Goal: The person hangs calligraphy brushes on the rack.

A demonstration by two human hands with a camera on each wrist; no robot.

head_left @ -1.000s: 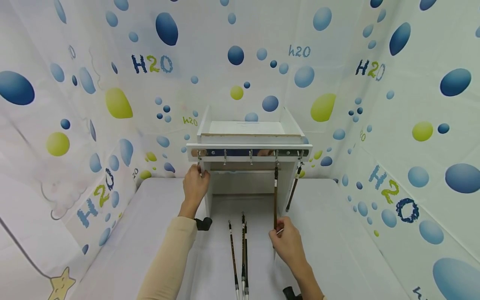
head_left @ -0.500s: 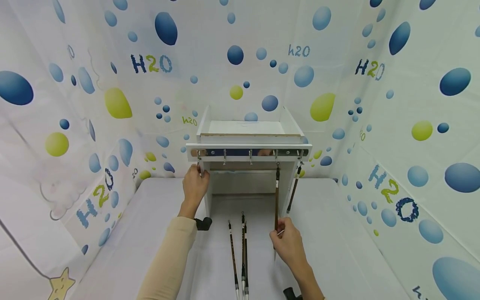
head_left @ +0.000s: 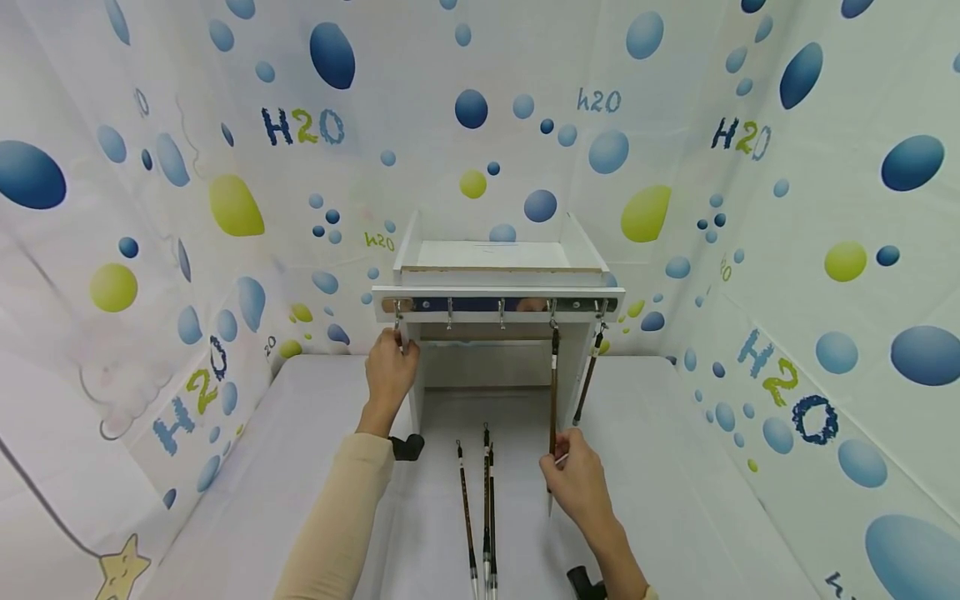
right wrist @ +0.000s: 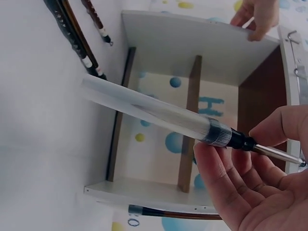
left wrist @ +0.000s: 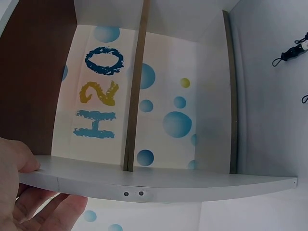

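My left hand (head_left: 392, 371) grips the side panel of a white hook rack (head_left: 498, 317), thumb on one face and fingers on the other, as the left wrist view shows. My right hand (head_left: 577, 479) pinches a calligraphy brush (head_left: 554, 392) near its lower end. The brush stands upright with its loop end at the fourth hook from the left; whether the loop is on the hook is too small to tell. A clear cap (right wrist: 149, 108) covers its bristles. Another calligraphy brush (head_left: 588, 379) hangs, slightly tilted, from the rightmost hook.
Several calligraphy brushes (head_left: 487, 508) lie on the white tabletop (head_left: 442, 500) between my arms, loop ends toward the rack. Three hooks at the left and middle, such as the middle hook (head_left: 502, 315), carry no brush. A patterned backdrop (head_left: 525, 83) surrounds the table.
The held brush's upper end has shifted slightly right, then up against the hook. My right hand has risen a little. The left hand stays on the rack's side panel.
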